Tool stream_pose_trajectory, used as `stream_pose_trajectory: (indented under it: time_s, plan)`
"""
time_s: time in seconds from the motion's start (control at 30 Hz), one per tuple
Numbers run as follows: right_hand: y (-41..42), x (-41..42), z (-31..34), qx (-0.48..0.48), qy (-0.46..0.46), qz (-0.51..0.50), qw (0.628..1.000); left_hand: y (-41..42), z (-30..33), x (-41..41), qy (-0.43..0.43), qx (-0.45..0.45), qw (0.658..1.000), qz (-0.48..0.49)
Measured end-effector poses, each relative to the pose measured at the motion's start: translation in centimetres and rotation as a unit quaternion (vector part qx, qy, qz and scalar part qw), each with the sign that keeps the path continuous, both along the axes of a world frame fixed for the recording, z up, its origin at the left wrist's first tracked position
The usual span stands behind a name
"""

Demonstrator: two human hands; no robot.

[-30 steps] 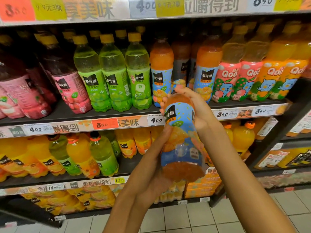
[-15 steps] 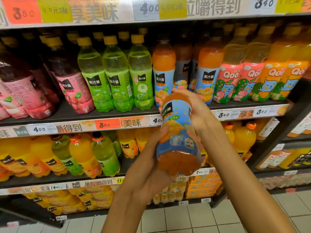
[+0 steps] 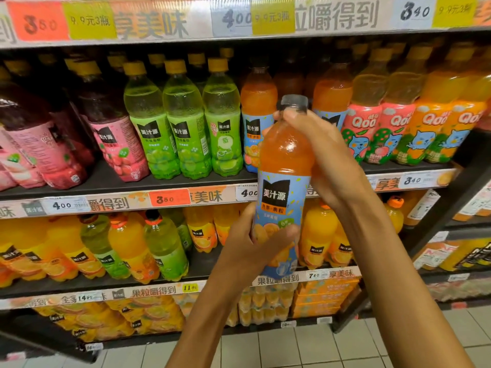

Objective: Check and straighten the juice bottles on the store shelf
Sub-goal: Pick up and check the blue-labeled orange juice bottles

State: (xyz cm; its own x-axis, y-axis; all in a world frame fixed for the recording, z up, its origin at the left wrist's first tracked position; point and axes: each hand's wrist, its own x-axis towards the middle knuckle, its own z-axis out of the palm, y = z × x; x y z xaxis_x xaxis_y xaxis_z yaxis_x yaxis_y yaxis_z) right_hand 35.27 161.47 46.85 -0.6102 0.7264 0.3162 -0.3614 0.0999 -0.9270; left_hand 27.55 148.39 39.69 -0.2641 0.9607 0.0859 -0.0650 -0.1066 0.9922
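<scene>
An orange juice bottle [image 3: 284,181] with a blue label is held upright in front of the shelves, off the shelf [image 3: 186,181], with its dark cap at the top and the label turned to the camera. It is gripped by both hands: the left hand [image 3: 255,248] is wrapped around the lower part of the label, and the right hand [image 3: 318,160] is closed around the neck and shoulder, just under the cap. The bottle is judged to be under inspection at this moment, so the checking step is in progress and not finished. On the upper shelf, a gap is seen between two orange bottles [image 3: 259,115] of the same kind, directly behind the held one; it is probably the place where the bottle belongs. The green bottles [image 3: 183,123] stand in a tidy row with labels forward, and the pink bottles [image 3: 114,144] at the left appear tilted, though this may be caused by the wide lens. It is judged that the return of the held bottle and the remaining rows are left to be done.
</scene>
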Motion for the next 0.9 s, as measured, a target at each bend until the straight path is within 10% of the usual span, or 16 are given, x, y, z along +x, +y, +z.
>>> stream_pose_trajectory:
  time_s: [0.6, 0.9]
  plan:
    - [-2.8, 2.4, -0.1, 0.276, 0.099, 0.126, 0.948, 2.3, -1.9, -1.1, 0.153, 0.131, 0.975, 0.096]
    - [-1.3, 2.1, 0.1, 0.114, 0.071, 0.145, 0.98, 1.2, -0.9, -2.4, 0.118, 0.087, 0.985, -0.085]
